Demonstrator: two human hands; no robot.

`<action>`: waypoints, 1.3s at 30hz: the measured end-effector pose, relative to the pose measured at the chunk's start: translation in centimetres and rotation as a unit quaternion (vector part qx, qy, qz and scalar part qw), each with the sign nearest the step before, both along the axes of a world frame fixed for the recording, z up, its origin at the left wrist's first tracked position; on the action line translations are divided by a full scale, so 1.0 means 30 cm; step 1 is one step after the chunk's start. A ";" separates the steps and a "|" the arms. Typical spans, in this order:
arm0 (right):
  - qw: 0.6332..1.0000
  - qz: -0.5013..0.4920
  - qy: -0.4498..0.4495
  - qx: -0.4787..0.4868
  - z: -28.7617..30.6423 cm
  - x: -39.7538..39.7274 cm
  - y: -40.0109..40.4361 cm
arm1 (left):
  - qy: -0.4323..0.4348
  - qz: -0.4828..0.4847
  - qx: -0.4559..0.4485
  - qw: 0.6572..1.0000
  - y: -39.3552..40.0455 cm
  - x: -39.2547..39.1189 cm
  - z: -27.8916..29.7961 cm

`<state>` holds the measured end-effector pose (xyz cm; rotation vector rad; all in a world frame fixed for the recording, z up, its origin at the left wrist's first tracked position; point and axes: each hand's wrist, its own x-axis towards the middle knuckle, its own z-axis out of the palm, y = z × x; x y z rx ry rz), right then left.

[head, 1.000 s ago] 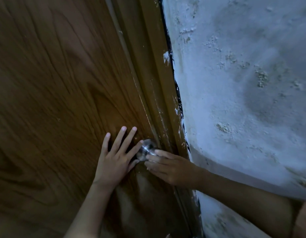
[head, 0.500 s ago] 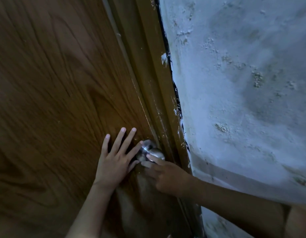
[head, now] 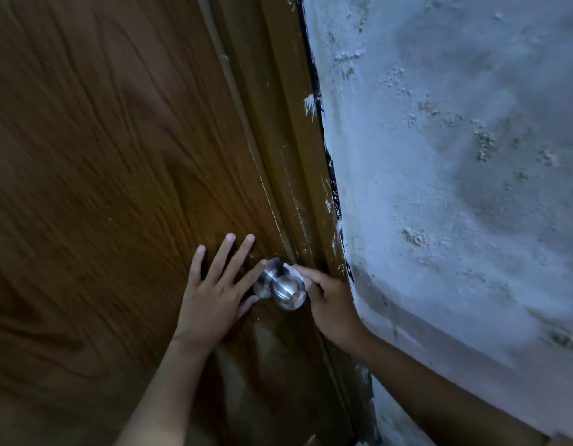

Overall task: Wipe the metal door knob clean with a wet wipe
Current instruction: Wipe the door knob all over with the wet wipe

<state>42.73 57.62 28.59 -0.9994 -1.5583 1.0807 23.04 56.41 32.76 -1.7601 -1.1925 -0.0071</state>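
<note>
Right hand (head: 330, 300) shifted beside knob (head: 286, 289), wipe (head: 296, 273) pinched, left hand (head: 214, 296) flat on door (head: 101, 156)

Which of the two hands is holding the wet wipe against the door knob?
The right hand, on the wall side of the knob, pinches the white wipe. The left hand lies flat, fingers spread on the door.

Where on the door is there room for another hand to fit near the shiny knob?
Bare wood lies above the left hand's fingertips and far left on the door, and also below the knob. Around the knob it is crowded: left hand flat beside it, right hand pressing the wipe against it, door frame close behind.
</note>
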 end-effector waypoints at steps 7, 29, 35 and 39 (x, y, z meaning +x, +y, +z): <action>0.992 -0.064 0.041 -0.103 -0.110 -0.039 -0.111 | -0.004 -0.003 -0.001 1.000 -0.005 0.002 0.005; 0.960 -0.131 -0.064 0.237 -0.134 -0.031 -0.061 | 0.002 0.001 0.010 1.000 -0.002 -0.002 -0.003; 0.980 -0.097 -0.065 0.160 -0.147 -0.042 -0.086 | 0.006 0.004 0.014 1.000 -0.002 -0.003 -0.005; 0.980 -0.136 -0.027 0.144 -0.129 -0.027 -0.066 | 0.008 -0.001 0.015 1.000 -0.001 -0.003 -0.003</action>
